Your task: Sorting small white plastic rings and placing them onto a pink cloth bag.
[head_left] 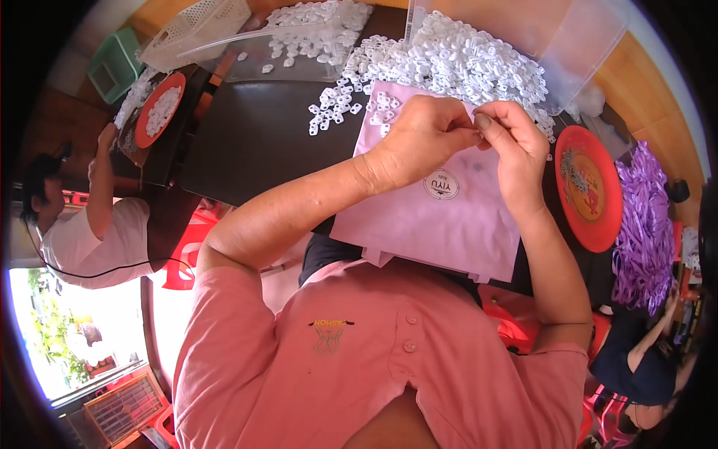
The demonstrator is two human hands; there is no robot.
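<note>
My left hand point(422, 138) and my right hand point(521, 153) meet above a pink cloth bag point(396, 213), fingertips pinched close together. Whatever they hold between them is too small to make out. The bag lies flat with its handles toward me and a round white label below my hands. On its far left corner rest several small white plastic pieces point(383, 108), each with holes. Just beyond the bag a big heap of the same white pieces point(475, 63) spreads out of a clear plastic bin point(576, 45).
A red plate point(612, 213) with small metal parts point(574, 170) stands to the right, beside purple ribbons point(645, 232). A second clear bin point(239, 69) lies far left on the dark table point(247, 138). One person point(97, 232) sits at left near another red plate point(178, 90); another point(636, 363) is at lower right.
</note>
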